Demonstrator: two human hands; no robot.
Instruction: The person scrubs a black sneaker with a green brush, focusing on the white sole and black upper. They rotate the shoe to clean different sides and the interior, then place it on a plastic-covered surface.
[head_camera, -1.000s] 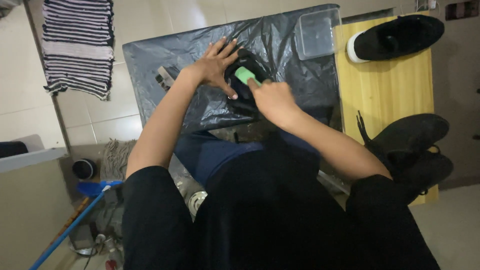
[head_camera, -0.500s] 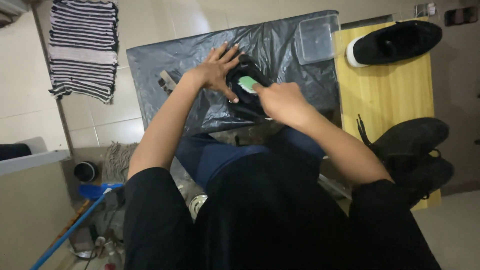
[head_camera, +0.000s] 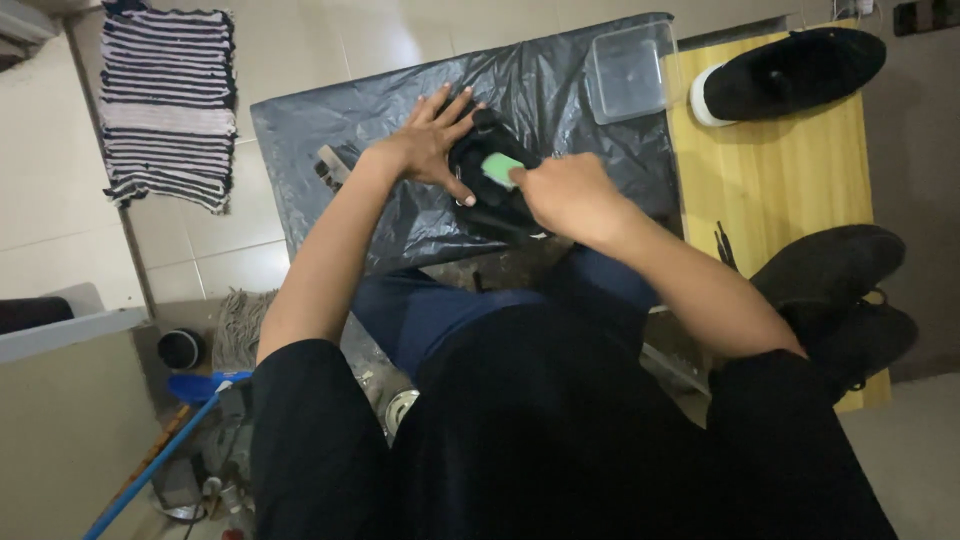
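A black shoe (head_camera: 478, 158) lies on a black plastic sheet (head_camera: 330, 135) spread on the floor. My left hand (head_camera: 430, 145) lies flat on the shoe's left side with its fingers spread, pinning it down. My right hand (head_camera: 570, 195) grips a small green brush (head_camera: 499, 168) and presses it against the top of the shoe. Much of the shoe is hidden under both hands.
A clear plastic container (head_camera: 630, 72) sits at the sheet's far right corner. A wooden board (head_camera: 770, 170) to the right carries a black shoe with a white sole (head_camera: 790, 72) and two more black shoes (head_camera: 840, 290). A striped mat (head_camera: 165, 105) lies at left, a blue mop handle (head_camera: 150, 465) near my knee.
My right hand has shifted the green brush across the shoe, and the view has drifted slightly. My left hand has stayed pressed on the shoe.
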